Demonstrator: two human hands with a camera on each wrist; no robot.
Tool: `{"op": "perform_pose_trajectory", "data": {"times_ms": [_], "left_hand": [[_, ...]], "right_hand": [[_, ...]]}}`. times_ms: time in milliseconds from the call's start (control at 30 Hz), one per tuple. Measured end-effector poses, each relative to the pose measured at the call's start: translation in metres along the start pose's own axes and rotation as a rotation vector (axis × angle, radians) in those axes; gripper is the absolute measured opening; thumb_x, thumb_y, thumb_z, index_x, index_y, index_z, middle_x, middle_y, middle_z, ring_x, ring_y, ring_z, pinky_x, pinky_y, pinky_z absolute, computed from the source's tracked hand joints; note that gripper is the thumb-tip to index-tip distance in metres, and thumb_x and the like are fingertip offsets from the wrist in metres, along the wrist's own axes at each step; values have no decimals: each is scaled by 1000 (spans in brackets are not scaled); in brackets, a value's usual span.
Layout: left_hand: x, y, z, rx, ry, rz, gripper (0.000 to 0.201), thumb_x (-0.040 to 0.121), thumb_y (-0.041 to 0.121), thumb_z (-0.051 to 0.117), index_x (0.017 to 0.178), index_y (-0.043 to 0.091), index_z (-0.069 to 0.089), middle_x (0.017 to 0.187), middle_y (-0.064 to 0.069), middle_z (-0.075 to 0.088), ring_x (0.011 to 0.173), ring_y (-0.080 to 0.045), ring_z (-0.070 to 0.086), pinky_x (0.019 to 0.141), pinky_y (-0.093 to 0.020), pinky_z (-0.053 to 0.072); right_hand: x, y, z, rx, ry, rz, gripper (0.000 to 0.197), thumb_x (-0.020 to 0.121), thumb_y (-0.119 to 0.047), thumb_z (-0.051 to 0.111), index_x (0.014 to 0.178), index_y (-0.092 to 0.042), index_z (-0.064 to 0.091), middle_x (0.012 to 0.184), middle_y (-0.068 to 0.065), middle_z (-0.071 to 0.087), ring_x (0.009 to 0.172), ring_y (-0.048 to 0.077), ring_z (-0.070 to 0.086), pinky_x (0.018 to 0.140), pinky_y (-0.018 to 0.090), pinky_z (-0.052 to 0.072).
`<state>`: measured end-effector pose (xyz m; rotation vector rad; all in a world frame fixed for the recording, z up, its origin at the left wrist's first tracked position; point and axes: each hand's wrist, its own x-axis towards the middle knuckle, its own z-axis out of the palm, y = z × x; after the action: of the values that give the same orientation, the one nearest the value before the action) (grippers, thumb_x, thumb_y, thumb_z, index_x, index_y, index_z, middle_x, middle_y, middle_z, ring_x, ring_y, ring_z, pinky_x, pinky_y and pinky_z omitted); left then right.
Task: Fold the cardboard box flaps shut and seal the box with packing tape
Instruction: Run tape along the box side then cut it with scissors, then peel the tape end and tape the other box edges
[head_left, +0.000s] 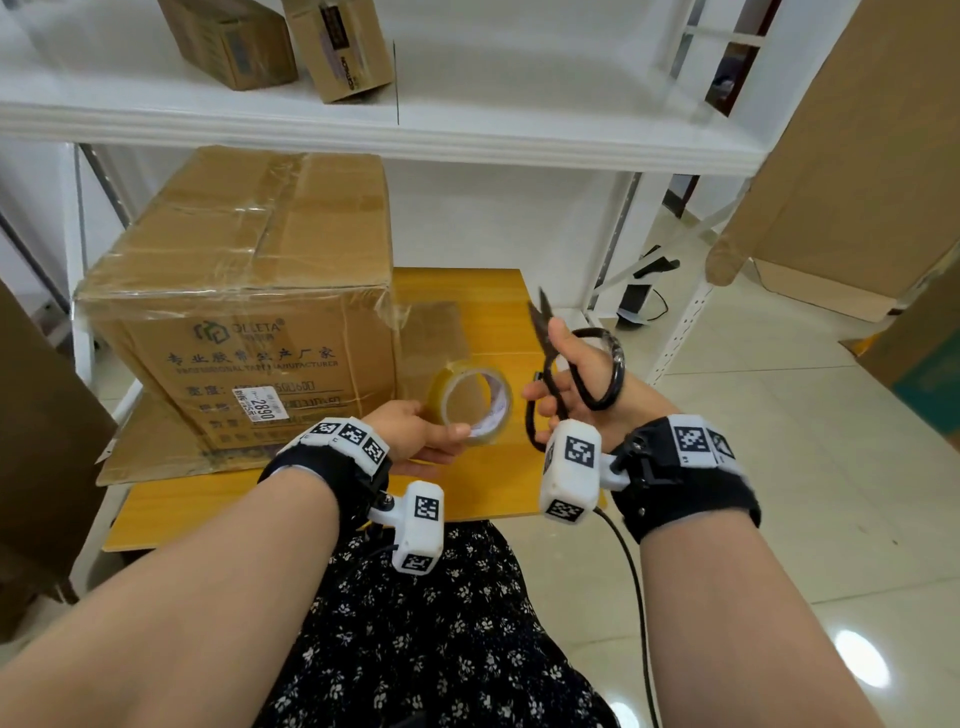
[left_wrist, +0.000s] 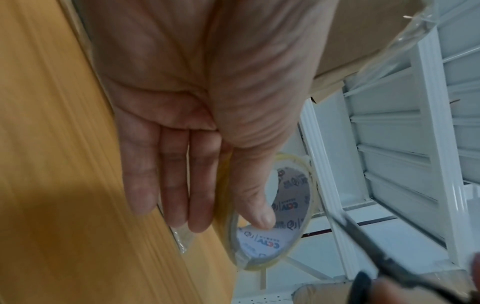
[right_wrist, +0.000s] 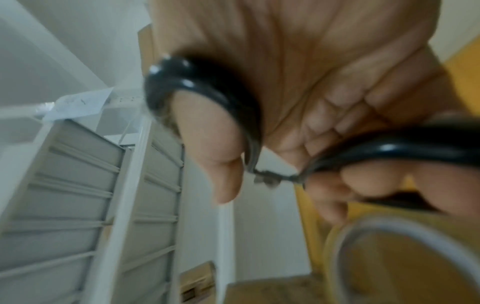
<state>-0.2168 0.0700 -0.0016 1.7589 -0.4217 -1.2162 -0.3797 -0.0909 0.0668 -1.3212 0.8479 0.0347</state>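
Two hands busy: left hand (head_left: 415, 434) and right hand (head_left: 576, 374), both raised over the near edge of the yellow wooden table (head_left: 478, 296).
Left hand grip: thumb inside the core of the clear roll of packing tape (head_left: 471, 402), fingers lying along the outer winding, pinching the roll on edge; thumb tip (left_wrist: 259, 218) pressed against the printed white core in the left wrist view.
Right hand grip: thumb and fingers hooked through the black loops of the black-handled metal scissors (head_left: 571, 358), curled tight round the handles; blades pointing up and away, slightly parted.
Tape and scissors: near each other, not touching; roll just left of the scissor handles, clear of the blades.
Tape strip: clear film running from the roll toward the box corner, crumpled near that corner; whether cut free from the roll, cannot tell.
Box position: large brown cardboard box (head_left: 244, 306) standing on the table, beyond and to the left of both hands, apart from all fingers.
Done so far: top flaps folded flat and closed, glossy tape bands crossing the top seam and running down the front and right edges.
Left to do: by judgement little; perhaps cutting and pressing down the loose strip, then setting the tools aside.
Farther back: white metal shelving (head_left: 467, 135) above, two small cardboard boxes (head_left: 280, 47) on it.
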Motion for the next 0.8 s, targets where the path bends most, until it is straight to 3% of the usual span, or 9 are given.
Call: {"op": "perform_pose_trajectory", "data": {"times_ms": [67,167,267,433,500,567,600,700,800], "left_hand": [[2,-2,-4,-7,1,-6,58,79,26,80,127,7,53,99,-11,75,97,-22,71,79,-36,59],[7,-4,-10,-8,-12,-20,72,78,26,80,138,7,44,97,-9,76,92,-19,73,74,-33,60],[9,-7,-14,4,-27,-35,73,80,23,79,141,8,41,97,-8,76,90,-18,73,72,-32,59],[7,-11,-19,70,-65,-49,40,85,11,74,120,14,56,103,-8,74,98,-22,71,84,-39,58],[7,-13,-21,83,-72,-58,35,85,7,72,116,15,57,104,-9,73,96,-23,70,84,-41,58],[8,-14,-22,103,-86,-68,32,87,5,70,113,16,58,107,-11,71,96,-24,69,86,-43,57],[9,-14,-22,121,-92,-74,31,87,4,69,114,16,58,108,-11,70,94,-24,69,86,-44,57],[11,-13,-22,194,-92,-80,33,87,4,68,118,14,59,110,-15,69,85,-21,68,78,-42,59],[11,-6,-19,269,-82,-73,23,89,2,60,104,19,65,102,-15,69,82,-23,63,75,-41,59]], "right_hand": [[10,9,-6,-126,146,42,75,74,-81,61,88,-7,66,68,4,58,58,18,51,75,35,44],[21,20,-4,-610,298,106,59,82,-65,68,100,-10,60,91,7,62,76,22,59,71,31,48],[33,29,7,-877,343,161,51,89,-48,70,114,-5,62,99,7,64,85,22,60,57,27,44],[62,51,12,-915,394,153,35,84,-37,78,76,-11,55,77,6,61,69,21,59,56,29,47],[66,53,15,-945,392,144,26,87,-29,75,78,-8,62,87,11,66,76,26,62,68,34,54],[71,52,14,-891,409,54,16,93,-23,69,100,-8,72,105,15,70,93,30,67,86,38,55],[72,48,14,-800,423,-38,21,95,-22,66,112,-11,72,114,13,70,104,30,66,92,38,52],[68,29,21,-438,229,-335,26,99,-28,62,125,-29,67,126,1,68,117,21,63,96,35,52],[62,12,31,-408,-61,-368,25,94,-29,70,116,-40,68,124,-6,69,115,13,65,98,31,53]]}}
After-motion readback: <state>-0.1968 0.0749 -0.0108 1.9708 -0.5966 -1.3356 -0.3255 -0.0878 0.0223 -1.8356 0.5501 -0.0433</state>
